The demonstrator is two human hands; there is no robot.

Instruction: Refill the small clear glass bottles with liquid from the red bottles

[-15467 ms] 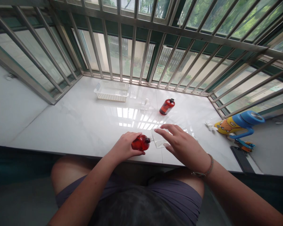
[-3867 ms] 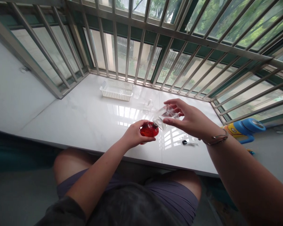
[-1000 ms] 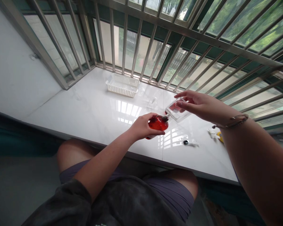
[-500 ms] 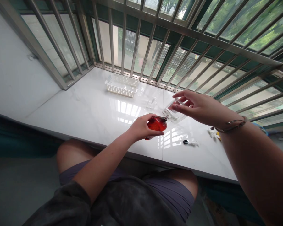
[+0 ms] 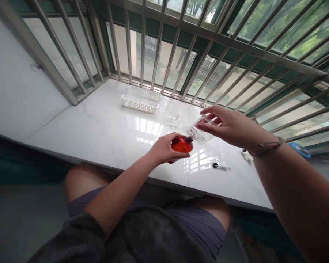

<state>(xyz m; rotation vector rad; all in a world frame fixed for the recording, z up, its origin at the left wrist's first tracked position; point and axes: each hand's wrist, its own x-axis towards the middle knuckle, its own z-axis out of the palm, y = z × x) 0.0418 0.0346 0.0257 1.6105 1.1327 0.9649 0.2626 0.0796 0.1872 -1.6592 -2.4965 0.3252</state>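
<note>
Hands [image 5: 164, 149] hold clear bottle [image 5: 199, 133] more slanted toward red bottle [image 5: 182, 145] now.

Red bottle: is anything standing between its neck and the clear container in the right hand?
Nothing visible does. The left hand holds the red bottle tilted, its dark neck right at the clear container held by the right hand; whether they touch, I cannot tell.
</note>
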